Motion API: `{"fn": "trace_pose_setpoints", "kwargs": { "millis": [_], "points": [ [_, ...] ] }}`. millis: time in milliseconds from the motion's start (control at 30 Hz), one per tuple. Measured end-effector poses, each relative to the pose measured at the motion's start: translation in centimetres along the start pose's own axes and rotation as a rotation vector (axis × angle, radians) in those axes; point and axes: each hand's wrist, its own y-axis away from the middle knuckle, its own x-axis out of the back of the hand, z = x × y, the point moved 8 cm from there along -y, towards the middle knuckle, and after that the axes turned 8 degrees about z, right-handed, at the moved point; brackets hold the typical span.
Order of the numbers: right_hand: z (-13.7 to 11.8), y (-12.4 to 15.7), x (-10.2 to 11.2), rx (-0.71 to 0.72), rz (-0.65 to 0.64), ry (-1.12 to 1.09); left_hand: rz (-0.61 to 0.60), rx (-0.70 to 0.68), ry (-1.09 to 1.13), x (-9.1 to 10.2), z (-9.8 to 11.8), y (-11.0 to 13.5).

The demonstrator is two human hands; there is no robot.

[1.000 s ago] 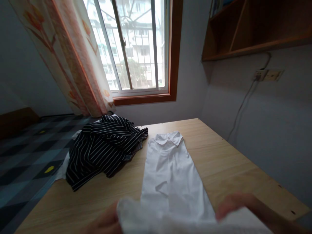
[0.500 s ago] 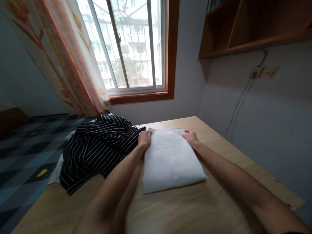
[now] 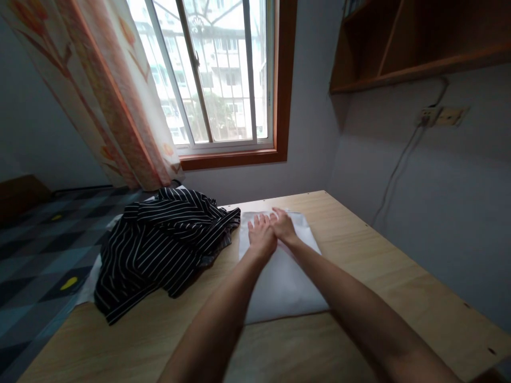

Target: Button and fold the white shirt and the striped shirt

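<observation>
A folded white shirt (image 3: 285, 287) lies on the wooden table (image 3: 383, 276) in front of me. My left hand (image 3: 261, 235) lies flat on its far part, fingers stretched out. My right hand (image 3: 283, 225) lies flat right beside it, also with fingers out, touching the left hand. Both palms press on the white cloth and hold nothing. My forearms reach across the near half of the shirt and hide part of it.
A crumpled black shirt with white stripes (image 3: 163, 242) lies on the table's left side, touching the white shirt's far left corner. Behind are a window (image 3: 217, 74), a patterned curtain (image 3: 107, 90), a wooden wall shelf (image 3: 419, 42) and a socket with a cable (image 3: 429, 114).
The white shirt was folded over from the near end to the far end. My hands then moved from its far corners to the middle of its far edge and lie flat there.
</observation>
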Motion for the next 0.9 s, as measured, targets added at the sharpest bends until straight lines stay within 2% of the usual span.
{"fn": "trace_pose_setpoints", "kwargs": {
  "millis": [100, 167, 233, 333, 467, 567, 667, 767, 900],
  "points": [
    [-1.3, 2.0, -3.7, 0.166, -0.143, 0.030, 0.004, 0.030, -0.002, -3.2, -1.5, -0.2],
    [-0.8, 2.6, -4.7, 0.282, -0.221, 0.135, 0.033, 0.044, 0.009, -4.2, -2.7, -0.4],
    [0.7, 2.6, -4.8, 0.340, -0.306, 0.260, 0.048, 0.065, 0.028, -4.6, -3.7, -0.5],
    [3.9, 1.6, -3.7, 0.320, -0.367, 0.397, 0.051, 0.096, 0.057, -4.7, -4.4, -0.5],
    [7.4, 0.3, -2.1, 0.211, -0.366, 0.507, 0.013, 0.097, 0.082, -5.0, -4.5, -0.7],
    [8.5, 0.0, -1.2, 0.130, -0.360, 0.534, -0.023, 0.103, 0.088, -5.1, -4.5, -1.1],
    [8.6, 0.3, 0.2, 0.062, -0.317, 0.528, -0.081, 0.101, 0.121, -4.7, -4.7, -1.3],
    [8.9, 1.1, 2.8, 0.002, -0.186, 0.408, -0.065, 0.065, 0.179, -3.1, -5.4, 0.1],
    [11.4, 2.5, 5.9, -0.148, 0.003, 0.060, 0.098, -0.091, 0.274, -0.1, -6.1, 3.7]
  ]
}}
